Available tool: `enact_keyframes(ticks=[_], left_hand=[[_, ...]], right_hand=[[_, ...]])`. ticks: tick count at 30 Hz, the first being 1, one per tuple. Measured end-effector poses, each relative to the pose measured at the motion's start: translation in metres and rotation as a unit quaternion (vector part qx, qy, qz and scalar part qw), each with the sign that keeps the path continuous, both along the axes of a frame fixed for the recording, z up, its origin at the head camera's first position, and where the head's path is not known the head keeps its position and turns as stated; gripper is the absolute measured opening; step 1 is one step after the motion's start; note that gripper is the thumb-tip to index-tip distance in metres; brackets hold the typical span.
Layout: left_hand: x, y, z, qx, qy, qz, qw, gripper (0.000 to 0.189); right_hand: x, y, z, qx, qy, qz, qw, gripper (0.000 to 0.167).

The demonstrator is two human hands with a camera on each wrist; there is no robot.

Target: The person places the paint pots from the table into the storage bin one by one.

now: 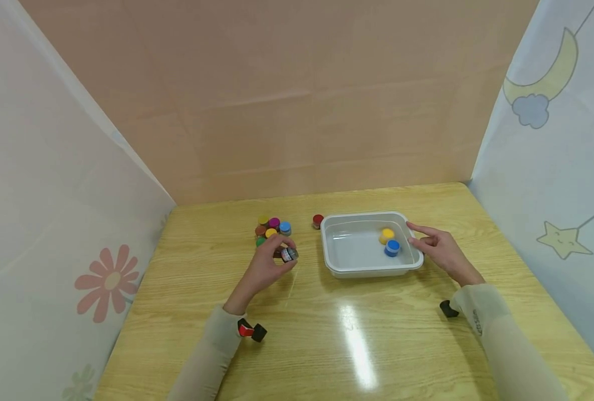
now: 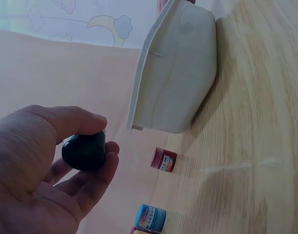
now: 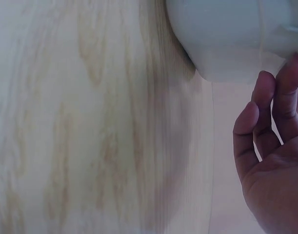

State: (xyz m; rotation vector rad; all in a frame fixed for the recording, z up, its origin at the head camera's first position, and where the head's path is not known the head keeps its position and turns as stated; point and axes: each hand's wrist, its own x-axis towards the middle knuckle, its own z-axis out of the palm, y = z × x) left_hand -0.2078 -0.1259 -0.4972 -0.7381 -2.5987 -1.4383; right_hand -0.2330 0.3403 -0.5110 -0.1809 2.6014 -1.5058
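Note:
My left hand (image 1: pixel 264 266) pinches a small dark paint jar (image 1: pixel 289 255) between thumb and fingers, raised above the table to the left of a white plastic tray (image 1: pixel 333 266). The left wrist view shows this jar's rounded dark end (image 2: pixel 84 152) facing the camera. At the tray's right side, my right hand (image 1: pixel 446 253) holds the rim with thumb and forefinger; its other fingers (image 3: pixel 246 119) are bent beside the outer wall. Inside the tray, a yellow-lidded jar (image 1: pixel 387 235) and a blue-lidded jar (image 1: pixel 392 248) stand near the right end.
Several paint jars cluster beyond my left hand, among them a light blue one (image 1: pixel 285 228) and a purple one (image 1: pixel 274 223). A dark red jar (image 1: pixel 318 221) stands alone near the tray's left back corner. The wooden table (image 1: pixel 317 345) meets hanging cloths on three sides.

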Motion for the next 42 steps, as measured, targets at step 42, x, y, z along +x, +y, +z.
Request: enact_keyframes(ticks=[42], left_hand=[[-0.006, 0.070, 0.015, 0.040, -0.003, -0.089, 0.9953, 0.033]], right_hand=[[0.007, -0.018, -0.003, -0.062, -0.012, 0.024, 0.9978, 0.063]])
